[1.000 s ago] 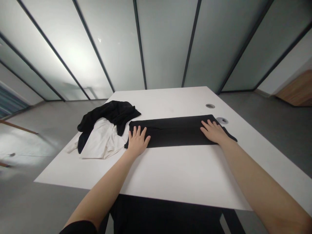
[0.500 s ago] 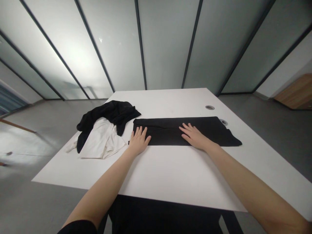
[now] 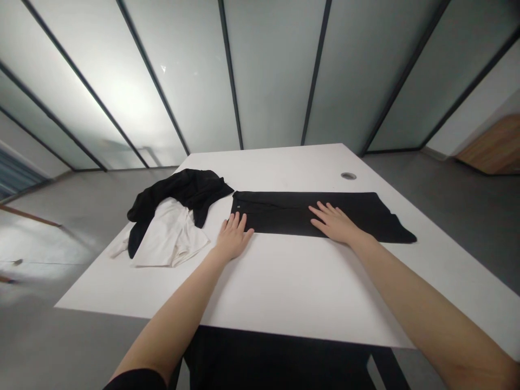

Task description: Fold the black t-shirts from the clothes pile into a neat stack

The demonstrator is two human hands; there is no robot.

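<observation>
A black garment (image 3: 280, 216), folded into a long flat strip much like folded trousers, lies crosswise on the white table (image 3: 292, 292). Its right end slants to a point, and a small light mark shows near its left end. My left hand (image 3: 234, 238) lies palm down with fingers spread at the near left corner of the strip, fingertips on the cloth. Flat on the cloth right of the middle is my right hand (image 3: 335, 223), its fingers apart too. Neither hand grips anything.
To the left, a crumpled black garment (image 3: 190, 187) lies heaped behind a folded white garment (image 3: 162, 241). A round cable hole (image 3: 348, 176) is at the table's far right. Frosted glass panels (image 3: 272, 76) stand beyond the table.
The black strip has slid right and slightly away from me, now covering the nearer cable hole. My right hand has moved right with it; my left hand has barely shifted.
</observation>
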